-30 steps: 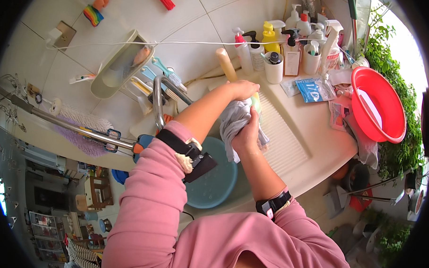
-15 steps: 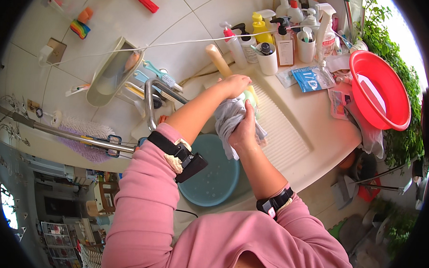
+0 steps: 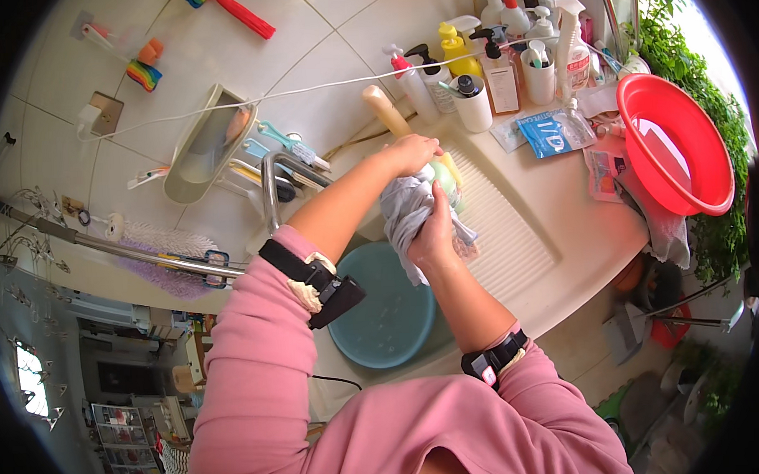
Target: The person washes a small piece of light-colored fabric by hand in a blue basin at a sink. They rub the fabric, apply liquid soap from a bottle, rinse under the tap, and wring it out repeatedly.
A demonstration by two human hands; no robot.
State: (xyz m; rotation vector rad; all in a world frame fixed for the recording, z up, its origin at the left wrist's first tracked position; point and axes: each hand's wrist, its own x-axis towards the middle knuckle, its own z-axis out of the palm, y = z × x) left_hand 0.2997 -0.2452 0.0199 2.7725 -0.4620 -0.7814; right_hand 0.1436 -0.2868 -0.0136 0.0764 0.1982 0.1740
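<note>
A bunched grey wet-looking cloth (image 3: 405, 213) hangs over the sink end of the ribbed washboard counter (image 3: 513, 232). Around its right side my right hand (image 3: 434, 233) is closed, thumb pointing up. My left hand (image 3: 413, 155) is just above the cloth, fingers curled downward; what they hold, if anything, is hidden under the palm. Close beside both hands, a pale green rounded thing (image 3: 446, 183) and a yellow piece (image 3: 452, 166) lie on the ribs. Below the cloth, a teal basin (image 3: 382, 308) with water sits in the sink.
A curved metal faucet (image 3: 269, 186) rises left of my left forearm. Several pump bottles and a spray bottle (image 3: 572, 46) line the back. At right stand a red basin (image 3: 679, 201) and a blue packet (image 3: 551, 135). A white cord (image 3: 324, 90) crosses above the counter.
The view has shifted slightly. Both hands stay at the cloth in nearly the same pose, with my left hand still curled above it.
</note>
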